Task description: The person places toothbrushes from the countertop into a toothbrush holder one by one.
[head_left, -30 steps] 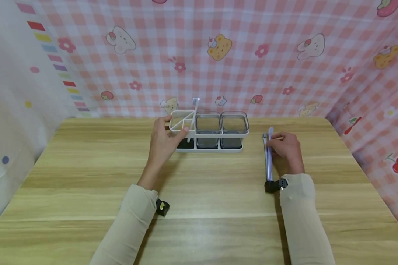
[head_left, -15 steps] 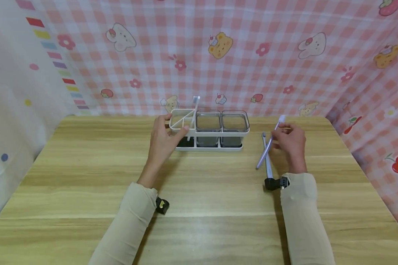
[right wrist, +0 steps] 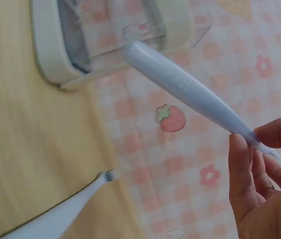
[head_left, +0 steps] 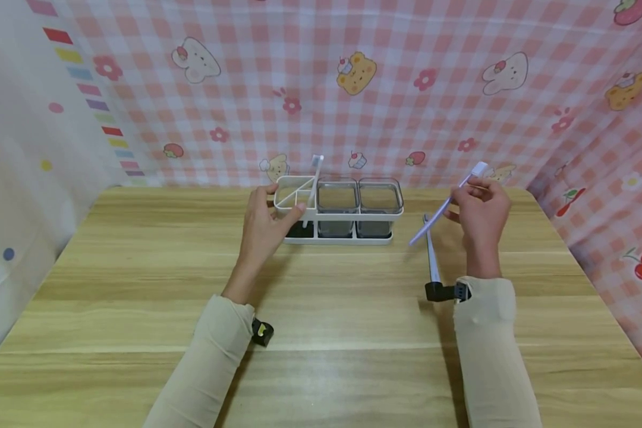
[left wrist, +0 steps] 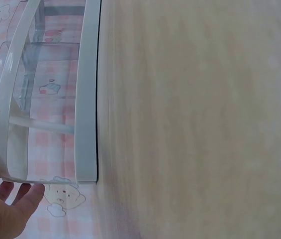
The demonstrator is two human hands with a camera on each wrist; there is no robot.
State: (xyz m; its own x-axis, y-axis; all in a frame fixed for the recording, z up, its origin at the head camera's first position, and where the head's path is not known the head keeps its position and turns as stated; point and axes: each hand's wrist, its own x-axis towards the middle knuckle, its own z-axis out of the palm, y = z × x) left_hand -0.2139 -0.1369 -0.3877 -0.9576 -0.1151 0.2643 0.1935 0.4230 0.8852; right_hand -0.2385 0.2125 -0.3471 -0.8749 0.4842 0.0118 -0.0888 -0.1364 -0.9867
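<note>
My left hand [head_left: 267, 224] grips the left end of a white toothbrush holder [head_left: 342, 217], thumb at its front rim and fingers around its side. A white toothbrush [head_left: 314, 184] leans head-up in the holder's divided left section. In the left wrist view the fingers [left wrist: 28, 199] lie against the holder's end wall. My right hand [head_left: 483, 217] pinches a purple toothbrush [head_left: 440, 215] near its head, tilted with the handle end pointing down-left, above the table. Under it a second toothbrush [right wrist: 55, 216], pale blue, lies on the wood.
Two clear grey cups [head_left: 381, 197] sit in the middle and right sections of the holder. The wooden table [head_left: 331, 303] runs back to a pink checked cloth [head_left: 299, 71]. A black wrist camera [head_left: 440, 291] overlaps the lying toothbrush's lower end in the head view.
My right hand has lifted the purple toothbrush off the table beside the other one, moving it up and right and tilting it. The left hand and the holder stay put.
</note>
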